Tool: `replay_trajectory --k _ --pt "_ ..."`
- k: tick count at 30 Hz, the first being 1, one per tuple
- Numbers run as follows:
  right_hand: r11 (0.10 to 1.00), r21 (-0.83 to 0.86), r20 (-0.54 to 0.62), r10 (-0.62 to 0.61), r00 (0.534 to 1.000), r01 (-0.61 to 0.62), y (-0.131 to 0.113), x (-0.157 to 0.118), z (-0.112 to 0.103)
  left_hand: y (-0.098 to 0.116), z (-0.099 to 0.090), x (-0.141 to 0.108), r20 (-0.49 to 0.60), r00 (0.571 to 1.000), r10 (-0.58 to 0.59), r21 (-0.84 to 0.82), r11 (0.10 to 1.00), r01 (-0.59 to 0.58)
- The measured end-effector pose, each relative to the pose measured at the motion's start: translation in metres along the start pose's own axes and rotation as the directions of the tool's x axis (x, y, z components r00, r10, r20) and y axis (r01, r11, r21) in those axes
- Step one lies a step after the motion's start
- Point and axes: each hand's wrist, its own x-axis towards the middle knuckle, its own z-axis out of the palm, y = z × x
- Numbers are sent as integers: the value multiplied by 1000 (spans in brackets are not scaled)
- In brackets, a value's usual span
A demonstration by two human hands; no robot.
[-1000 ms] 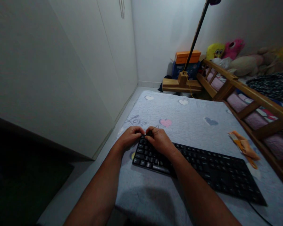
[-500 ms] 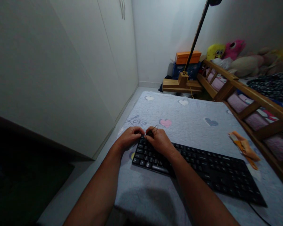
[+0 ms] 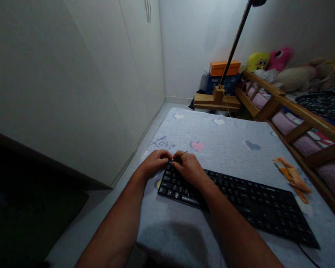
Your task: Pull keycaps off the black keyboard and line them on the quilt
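A black keyboard (image 3: 251, 197) lies at a slant on the cloth-covered surface, its left end under my hands. My left hand (image 3: 158, 160) is closed in a pinch at the keyboard's upper left corner; what its fingertips hold is too small to make out. Right beside it, my right hand (image 3: 187, 165) pinches a thin wire (image 3: 185, 152), whose bent end shows above the knuckles. The fingertips of both hands nearly meet over the corner keys, with a tiny pale spot between them. My right wrist and forearm cross over the keyboard and hide part of its keys.
An orange-handled brush (image 3: 289, 175) lies with an orange cloth (image 3: 296, 180) to the right. The light bedspread (image 3: 226, 136) has hearts printed on it. A white wardrobe (image 3: 100, 74) borders the left, a wooden bed rail (image 3: 304, 108) the right. A wooden stand (image 3: 217, 98) is behind.
Both hands stay at the keyboard's corner, fingers shifting only slightly. The whole view has moved a little, so things appear slightly farther right.
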Motion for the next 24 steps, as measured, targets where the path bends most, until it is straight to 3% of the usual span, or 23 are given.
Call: replay_trajectory --k 7,16,24 --pt "991 -136 -22 -15 1000 12 -10 -4 7 -6 -1 2 18 999 30 7 1000 -30" --pt "992 57 -56 119 991 -116 0 0 7 -6 0 0 8 1000 -15 -22 1000 15" --pt "995 -3 -91 98 991 -98 0 2 15 -3 1 1 19 1000 -10 -18 1000 10"
